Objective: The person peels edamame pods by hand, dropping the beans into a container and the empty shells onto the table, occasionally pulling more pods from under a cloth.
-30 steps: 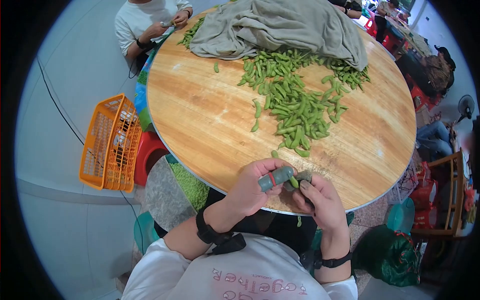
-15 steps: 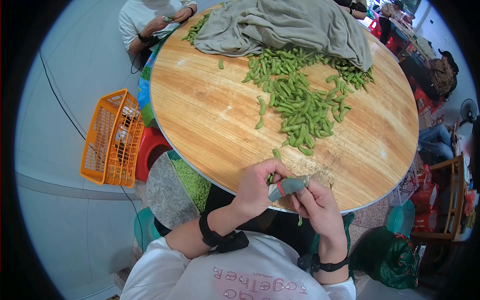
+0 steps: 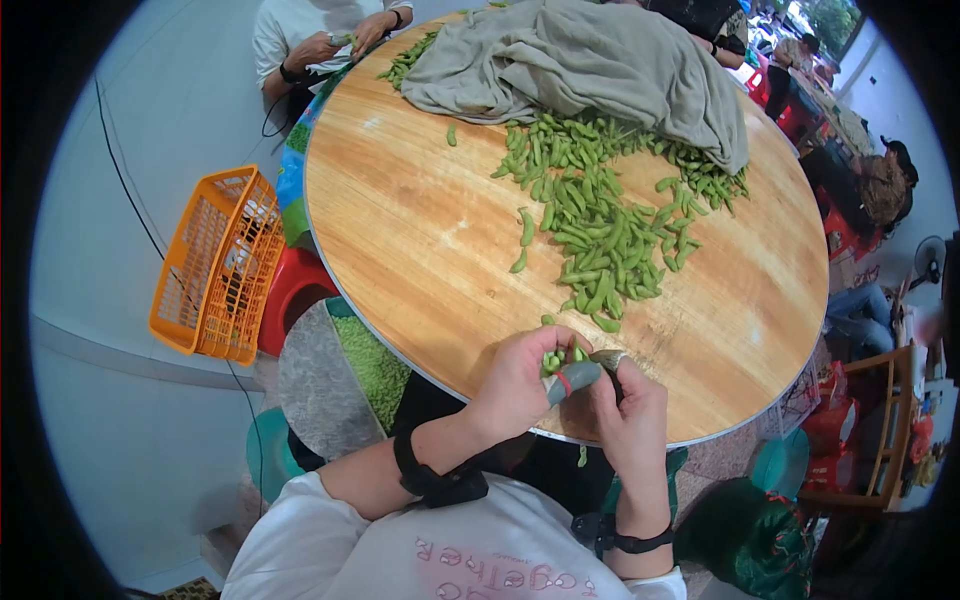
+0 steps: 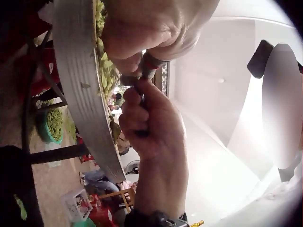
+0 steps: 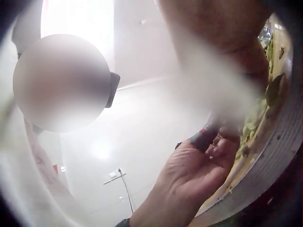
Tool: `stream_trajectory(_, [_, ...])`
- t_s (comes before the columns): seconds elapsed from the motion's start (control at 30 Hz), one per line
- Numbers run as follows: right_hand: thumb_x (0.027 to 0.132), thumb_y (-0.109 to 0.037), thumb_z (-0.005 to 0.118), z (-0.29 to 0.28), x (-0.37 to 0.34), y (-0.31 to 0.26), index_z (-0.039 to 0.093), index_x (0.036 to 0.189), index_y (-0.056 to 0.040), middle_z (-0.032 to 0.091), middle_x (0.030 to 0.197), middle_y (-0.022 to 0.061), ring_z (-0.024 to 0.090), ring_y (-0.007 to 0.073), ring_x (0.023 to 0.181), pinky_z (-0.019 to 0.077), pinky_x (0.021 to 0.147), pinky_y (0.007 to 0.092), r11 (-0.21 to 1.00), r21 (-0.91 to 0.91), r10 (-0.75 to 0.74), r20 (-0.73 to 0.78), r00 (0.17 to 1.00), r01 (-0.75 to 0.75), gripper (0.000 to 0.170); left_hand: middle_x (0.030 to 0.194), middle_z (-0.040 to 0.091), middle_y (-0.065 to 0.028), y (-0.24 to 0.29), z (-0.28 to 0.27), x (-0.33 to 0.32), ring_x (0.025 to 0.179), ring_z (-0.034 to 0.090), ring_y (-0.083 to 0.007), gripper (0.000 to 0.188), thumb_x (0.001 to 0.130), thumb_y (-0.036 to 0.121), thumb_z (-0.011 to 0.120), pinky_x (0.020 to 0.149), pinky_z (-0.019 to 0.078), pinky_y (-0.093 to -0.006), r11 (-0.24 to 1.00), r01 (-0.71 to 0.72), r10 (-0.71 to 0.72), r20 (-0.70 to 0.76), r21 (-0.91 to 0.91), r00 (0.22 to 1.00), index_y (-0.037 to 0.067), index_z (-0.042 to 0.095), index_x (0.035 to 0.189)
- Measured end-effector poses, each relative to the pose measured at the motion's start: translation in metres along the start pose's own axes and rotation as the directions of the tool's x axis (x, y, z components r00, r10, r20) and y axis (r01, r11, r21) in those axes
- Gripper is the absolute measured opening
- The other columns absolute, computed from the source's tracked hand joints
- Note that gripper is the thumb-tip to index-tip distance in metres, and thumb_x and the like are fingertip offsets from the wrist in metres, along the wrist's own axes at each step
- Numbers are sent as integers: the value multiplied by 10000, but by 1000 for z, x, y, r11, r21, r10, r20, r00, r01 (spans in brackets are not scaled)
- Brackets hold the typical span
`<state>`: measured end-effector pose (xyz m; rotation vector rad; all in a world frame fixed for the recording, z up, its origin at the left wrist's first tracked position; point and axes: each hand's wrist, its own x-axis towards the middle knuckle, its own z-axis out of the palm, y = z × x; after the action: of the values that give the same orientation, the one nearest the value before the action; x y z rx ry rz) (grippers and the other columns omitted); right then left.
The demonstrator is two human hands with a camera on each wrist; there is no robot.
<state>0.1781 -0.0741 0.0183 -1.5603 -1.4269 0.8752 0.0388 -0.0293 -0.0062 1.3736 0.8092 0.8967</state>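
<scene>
My left hand (image 3: 510,388) is curled near the table's front edge, holding green edamame pods (image 3: 553,362) within its fingers. A grey-green cover with a red band (image 3: 573,382) wraps the left thumb. Close against that thumb is my right hand (image 3: 637,410), its fingers bent and a dark cover (image 3: 607,358) on one fingertip. In the left wrist view, the curled right hand (image 4: 154,118) meets the left thumb tip. I cannot tell what the right fingertips pinch. Loose edamame pods (image 3: 605,250) lie heaped on the round wooden table (image 3: 420,240) beyond both hands.
A grey-green cloth (image 3: 570,60) covers more pods at the far side, where another person's hands (image 3: 345,45) work. Left of the table are an orange crate (image 3: 215,270), a red stool (image 3: 295,290) and a container with shelled green beans (image 3: 370,360).
The pod that showed between both hands a second ago is no longer visible there. The right fingers moved onto the left thumb tip, and more green shows inside the left hand. The head view shifted slightly.
</scene>
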Motion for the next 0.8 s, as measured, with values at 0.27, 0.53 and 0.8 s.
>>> stream_trajectory(0.27, [848, -53, 539, -5, 9, 2, 596, 871, 32, 535, 592, 139, 489, 135, 522, 413, 519, 272, 996, -92, 13, -17, 1000, -14, 106, 914, 559, -10, -6, -1, 5, 786, 530, -83, 330, 819, -47, 535, 677, 440, -209, 977, 91, -86, 33, -191, 996, 57, 528, 1132])
stream_trajectory(0.53, [837, -56, 587, -5, 13, 6, 610, 879, 28, 559, 656, -4, 475, 42, 616, 401, 543, 215, 938, 344, 43, 14, 999, -45, 97, 891, 603, -118, 26, -14, 6, 853, 602, -296, 645, 705, -35, 608, 722, 482, -370, 915, -92, 62, 88, 392, 994, 123, 395, 1292])
stream_trajectory(0.8, [831, -46, 584, -10, 5, 3, 605, 840, 19, 536, 625, -23, 463, 52, 580, 393, 515, 223, 760, 583, 203, 209, 957, -288, 69, 852, 560, -102, 25, -39, 3, 797, 583, -306, 405, 680, -43, 595, 653, 481, -356, 749, -461, 322, 346, 476, 881, 82, 528, 1060])
